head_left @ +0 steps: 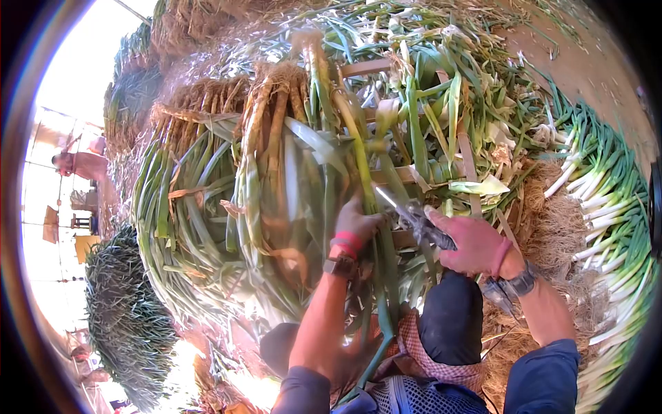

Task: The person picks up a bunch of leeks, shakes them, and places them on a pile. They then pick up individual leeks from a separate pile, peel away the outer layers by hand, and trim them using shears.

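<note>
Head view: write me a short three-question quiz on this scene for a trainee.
1. True or false: the right hand holds a knife.
2. What does the left hand grip? A) a leek B) a rope C) a bucket
3. Fill in: the trimmed leeks lie on the person's ____ side.
Key: 1 true; 2 A; 3 right.

no readable text, label or number anywhere here.
</note>
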Demonstrator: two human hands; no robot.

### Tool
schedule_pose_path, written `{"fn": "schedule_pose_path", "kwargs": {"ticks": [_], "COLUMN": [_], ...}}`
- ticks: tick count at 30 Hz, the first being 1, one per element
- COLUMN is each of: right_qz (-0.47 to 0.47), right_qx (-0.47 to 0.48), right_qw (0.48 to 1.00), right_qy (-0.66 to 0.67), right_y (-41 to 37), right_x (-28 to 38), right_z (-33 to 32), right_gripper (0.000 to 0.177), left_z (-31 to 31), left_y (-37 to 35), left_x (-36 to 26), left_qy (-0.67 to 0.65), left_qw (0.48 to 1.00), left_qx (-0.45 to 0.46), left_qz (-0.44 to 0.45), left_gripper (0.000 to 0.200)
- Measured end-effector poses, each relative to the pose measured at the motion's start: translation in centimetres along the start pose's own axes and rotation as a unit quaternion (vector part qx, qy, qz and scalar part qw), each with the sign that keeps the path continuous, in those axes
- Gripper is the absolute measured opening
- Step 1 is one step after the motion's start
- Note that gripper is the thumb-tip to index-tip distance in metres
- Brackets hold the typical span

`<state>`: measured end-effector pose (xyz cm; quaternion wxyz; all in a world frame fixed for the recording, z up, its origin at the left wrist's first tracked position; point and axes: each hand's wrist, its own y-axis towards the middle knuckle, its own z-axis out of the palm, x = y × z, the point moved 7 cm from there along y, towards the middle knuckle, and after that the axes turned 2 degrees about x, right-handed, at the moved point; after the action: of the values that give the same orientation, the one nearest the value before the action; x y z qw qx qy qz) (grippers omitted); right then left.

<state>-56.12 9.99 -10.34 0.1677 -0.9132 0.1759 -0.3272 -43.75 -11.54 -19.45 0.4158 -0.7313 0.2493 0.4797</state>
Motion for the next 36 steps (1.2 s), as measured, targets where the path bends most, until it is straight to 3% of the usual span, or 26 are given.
{"fn": "schedule_pose_path", "kwargs": {"ticks": [2, 7, 9, 10, 12, 18, 22, 25, 27, 36], "right_qz": [-0.012, 0.038, 0.051, 0.051, 0.043, 0.041, 0.057, 0.069, 0.071, 0.093], "right_qx": [-0.053, -0.048, -0.077, -0.077, -0.092, -0.139, -0.106, -0.097, -0.1, -0.142], "right_qw": [0.998, 0.998, 0.995, 0.995, 0.995, 0.989, 0.993, 0.993, 0.992, 0.985], "right_qy": [-0.013, 0.002, -0.024, -0.022, -0.011, -0.018, -0.003, 0.008, -0.001, -0.011], "right_y": [2.2, 8.5, 11.1, 12.5, 15.3, 20.8, 18.8, 12.9, 10.0, 3.8], "right_x": [-0.1, 0.4, 0.3, 0.3, 0.5, 1.3, 1.1, 0.9, 1.1, -1.4], "right_z": [-0.7, -3.7, -4.7, -5.0, -5.8, -6.5, -5.8, -4.6, -3.8, -2.9], "right_gripper": [0.086, 0.083, 0.085, 0.085, 0.086, 0.086, 0.087, 0.086, 0.085, 0.085], "left_z": [-0.4, 0.1, 0.0, -0.1, 0.0, 0.5, 1.1, 2.5, 3.9, 9.1], "left_y": [0.6, 0.6, 0.5, 0.3, -0.2, -1.0, -3.3, -5.1, -7.1, -12.0], "left_x": [1.4, 2.3, 2.6, 2.1, 1.1, 2.6, 2.6, 2.2, -0.1, 2.9], "left_qy": [-0.018, -0.073, -0.098, -0.097, -0.098, -0.054, -0.02, -0.015, 0.085, 0.273], "left_qw": [1.0, 0.997, 0.995, 0.995, 0.994, 0.996, 0.998, 0.998, 0.995, 0.958], "left_qx": [0.003, 0.016, -0.006, -0.005, 0.018, 0.045, 0.025, 0.023, 0.045, 0.069], "left_qz": [0.0, -0.005, 0.003, 0.002, -0.035, -0.056, -0.059, -0.06, -0.037, -0.062], "left_gripper": [0.074, 0.078, 0.058, 0.058, 0.079, 0.087, 0.093, 0.095, 0.095, 0.1]}}
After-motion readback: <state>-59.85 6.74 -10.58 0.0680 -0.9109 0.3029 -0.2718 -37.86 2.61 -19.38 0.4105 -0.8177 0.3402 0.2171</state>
